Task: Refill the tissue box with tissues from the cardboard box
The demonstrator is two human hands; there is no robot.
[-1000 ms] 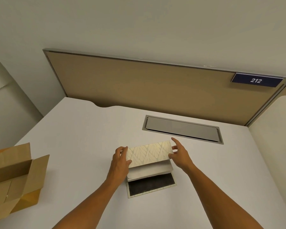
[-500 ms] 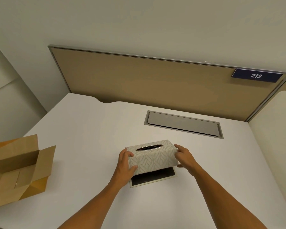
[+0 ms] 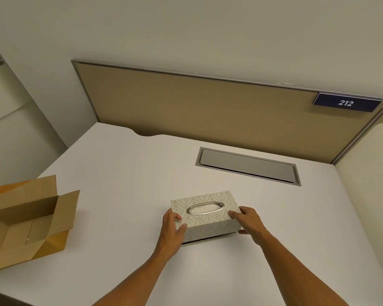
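The tissue box (image 3: 205, 212), pale with a leaf pattern and a silver oval slot on top, sits in the middle of the white desk over its flat base (image 3: 205, 240), whose edge shows underneath at the front. My left hand (image 3: 172, 226) grips its left end, thumb on top. Its right end is held by my right hand (image 3: 248, 220), fingers on the top edge. The brown cardboard box (image 3: 24, 219) stands open at the desk's left edge; I see no tissues in the part of its inside that shows.
A grey cable hatch (image 3: 248, 165) is set into the desk (image 3: 119, 173) behind the tissue box. A tan partition panel (image 3: 208, 107) with a blue "212" plate (image 3: 346, 103) stands along the back, and a white panel (image 3: 374, 173) closes the right side.
The tissue box cover went from tilted up, with the dark base exposed, to lying flat over the base with the slot facing up. Both hands came down with it.
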